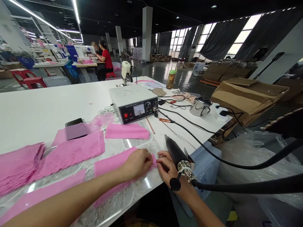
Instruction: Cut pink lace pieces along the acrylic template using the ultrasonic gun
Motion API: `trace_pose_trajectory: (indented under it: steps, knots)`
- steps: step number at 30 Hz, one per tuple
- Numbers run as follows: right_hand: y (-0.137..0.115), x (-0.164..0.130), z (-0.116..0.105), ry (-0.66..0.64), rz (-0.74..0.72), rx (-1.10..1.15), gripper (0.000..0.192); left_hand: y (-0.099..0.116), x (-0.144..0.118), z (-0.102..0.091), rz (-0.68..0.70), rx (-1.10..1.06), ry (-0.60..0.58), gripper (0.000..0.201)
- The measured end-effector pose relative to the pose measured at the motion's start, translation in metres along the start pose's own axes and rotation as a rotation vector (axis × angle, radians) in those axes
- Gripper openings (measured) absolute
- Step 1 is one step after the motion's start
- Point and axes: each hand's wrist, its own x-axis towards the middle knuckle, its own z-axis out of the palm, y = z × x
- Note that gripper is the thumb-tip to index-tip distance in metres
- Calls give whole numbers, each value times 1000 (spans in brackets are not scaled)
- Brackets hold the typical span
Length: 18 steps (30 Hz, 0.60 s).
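A strip of pink fabric with a lacy edge lies at the table's near edge. My left hand presses on its right end, fingers curled and pinching the cloth. My right hand faces it, thumb and fingers closed on the same corner. Over the right hand and wrist lies a black handheld tool with a metal tip and a thick cable; whether it rests on the wrist is hidden. Behind the hands is a folded pink piece. Further left lie lace-edged pink pieces and a thick pink stack.
A control box with a dial stands behind the hands, its cables running right. Orange-handled scissors, a glass jar, a bottle and a phone lie about. A blue plastic bin stands below the right edge.
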Motion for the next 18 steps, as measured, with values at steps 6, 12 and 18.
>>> trace_pose_trajectory:
  steps: [6, 12, 18]
  knots:
    - [-11, 6, -4, 28, 51, 68, 13, -4, 2, -1, -7, -42, -12, 20]
    - [-23, 14, -11, 31, 40, 62, 13, -2, 3, -2, -46, -51, 15, 19]
    - [-25, 17, -10, 39, 52, 56, 14, -1, 3, -2, -51, -71, 19, 13]
